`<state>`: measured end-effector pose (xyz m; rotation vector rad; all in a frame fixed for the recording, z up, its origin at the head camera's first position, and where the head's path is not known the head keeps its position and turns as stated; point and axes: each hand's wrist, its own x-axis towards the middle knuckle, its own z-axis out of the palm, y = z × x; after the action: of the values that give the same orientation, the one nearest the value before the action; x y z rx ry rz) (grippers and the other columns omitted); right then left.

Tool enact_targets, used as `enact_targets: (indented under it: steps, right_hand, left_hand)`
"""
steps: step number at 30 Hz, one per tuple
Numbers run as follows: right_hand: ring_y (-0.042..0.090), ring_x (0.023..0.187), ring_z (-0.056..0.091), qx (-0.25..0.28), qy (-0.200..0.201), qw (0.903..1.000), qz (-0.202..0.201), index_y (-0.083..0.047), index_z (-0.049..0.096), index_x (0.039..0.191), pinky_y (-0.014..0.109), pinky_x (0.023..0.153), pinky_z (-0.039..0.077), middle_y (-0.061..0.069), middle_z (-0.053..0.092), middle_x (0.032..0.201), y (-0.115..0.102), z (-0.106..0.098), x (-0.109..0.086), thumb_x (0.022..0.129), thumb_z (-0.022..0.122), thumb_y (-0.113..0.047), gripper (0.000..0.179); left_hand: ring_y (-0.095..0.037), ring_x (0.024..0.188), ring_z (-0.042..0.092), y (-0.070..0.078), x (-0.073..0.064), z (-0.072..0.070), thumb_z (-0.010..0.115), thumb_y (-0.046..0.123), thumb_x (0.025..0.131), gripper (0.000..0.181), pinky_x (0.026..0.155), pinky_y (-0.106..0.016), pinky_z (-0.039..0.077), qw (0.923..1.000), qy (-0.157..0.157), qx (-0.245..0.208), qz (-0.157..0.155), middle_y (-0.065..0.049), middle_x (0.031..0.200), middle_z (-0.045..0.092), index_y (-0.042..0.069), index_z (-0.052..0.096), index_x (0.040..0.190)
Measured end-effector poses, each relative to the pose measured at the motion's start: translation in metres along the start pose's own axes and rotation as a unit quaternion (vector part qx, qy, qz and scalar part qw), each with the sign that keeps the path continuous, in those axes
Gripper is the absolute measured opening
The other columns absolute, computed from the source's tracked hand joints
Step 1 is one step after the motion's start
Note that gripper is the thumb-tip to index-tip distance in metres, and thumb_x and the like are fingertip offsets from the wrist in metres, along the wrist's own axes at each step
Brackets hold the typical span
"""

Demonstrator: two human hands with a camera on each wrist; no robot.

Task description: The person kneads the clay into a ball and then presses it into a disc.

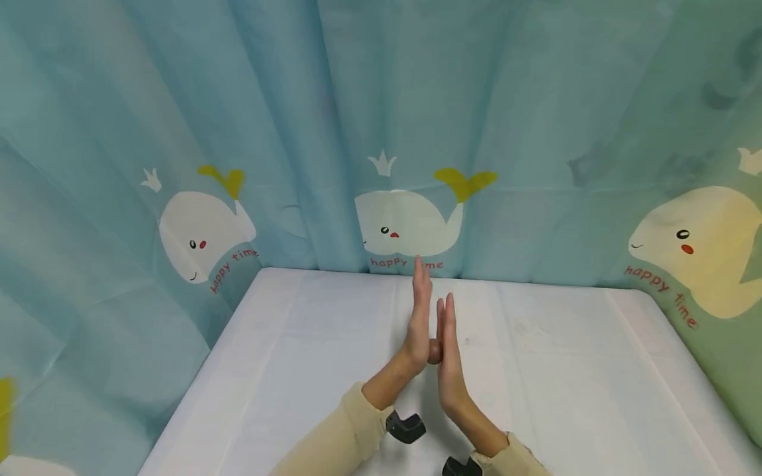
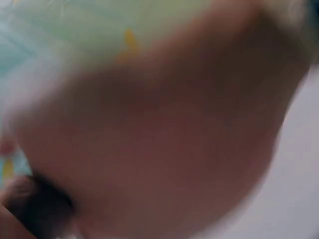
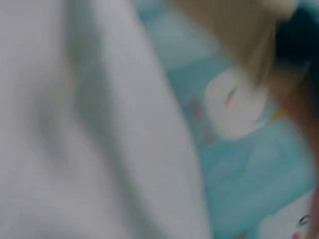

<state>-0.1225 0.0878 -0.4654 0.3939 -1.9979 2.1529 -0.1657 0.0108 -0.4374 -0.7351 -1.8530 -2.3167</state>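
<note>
In the head view, a small brown ball (image 1: 435, 352) sits between two upright palms that face each other. My left hand (image 1: 419, 317) presses it from the left, fingers straight and pointing away from me. From the other side my right hand (image 1: 450, 354) presses with straight fingers, its fingertips lower in the picture than the left ones. Both hands are over the white table, and the palms hide part of the ball's sides. Blurred skin of the left hand (image 2: 164, 134) fills most of the left wrist view. The right wrist view catches only a strip of skin at its right edge.
A white-covered table (image 1: 333, 317) spreads beneath the hands. Behind it and along its sides hangs a blue-green curtain (image 1: 381, 99) with printed whales and lettering. Dark wrist devices (image 1: 406, 428) show at both beige sleeves (image 1: 342, 436).
</note>
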Motion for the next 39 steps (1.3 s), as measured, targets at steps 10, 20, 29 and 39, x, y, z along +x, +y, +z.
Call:
enact_targets:
  steps: [10,20,29,39]
  right_hand:
    - [0.011,0.157,-0.007,-0.056,0.033,0.9937,-0.091,-0.029,0.0,0.166,0.039,0.124,0.001,-0.01,-0.003,0.172,-0.027,-0.016,0.036,0.114,0.016,-0.033,0.054]
    - [0.015,0.157,-0.004,-0.014,-0.004,0.9988,-0.047,-0.025,0.001,0.167,0.033,0.123,0.01,-0.005,-0.006,0.173,-0.008,0.002,0.008,0.113,0.01,-0.034,0.056]
    - [0.009,0.156,-0.008,-0.04,0.046,0.997,-0.048,-0.033,0.003,0.166,0.05,0.123,-0.003,-0.013,-0.002,0.171,-0.004,-0.02,0.036,0.113,0.012,-0.037,0.054]
    - [0.022,0.158,-0.005,-0.097,-0.007,0.9885,-0.115,-0.019,0.016,0.167,0.064,0.118,-0.012,-0.002,0.009,0.173,-0.019,0.003,0.008,0.111,0.017,-0.03,0.057]
  left_hand:
    - [-0.022,0.158,0.001,-0.008,-0.009,0.015,0.009,0.046,0.112,0.06,0.125,-0.052,0.004,0.9984,-0.02,-0.018,-0.05,-0.001,0.173,-0.003,0.025,-0.003,0.167]
    - [-0.021,0.158,0.001,-0.012,0.003,0.002,0.009,0.038,0.113,0.059,0.125,-0.052,0.002,0.9981,0.026,0.0,-0.055,-0.001,0.173,-0.001,0.017,-0.001,0.167]
    - [-0.028,0.158,0.003,-0.009,-0.015,0.013,0.009,0.055,0.109,0.066,0.126,-0.051,0.005,0.9914,-0.028,-0.078,-0.101,-0.007,0.172,0.0,0.025,-0.002,0.167]
    - [-0.024,0.157,0.012,-0.019,-0.004,0.005,0.012,0.054,0.11,0.062,0.125,-0.054,0.01,0.9902,-0.006,-0.094,-0.103,0.002,0.173,0.001,0.031,-0.001,0.167]
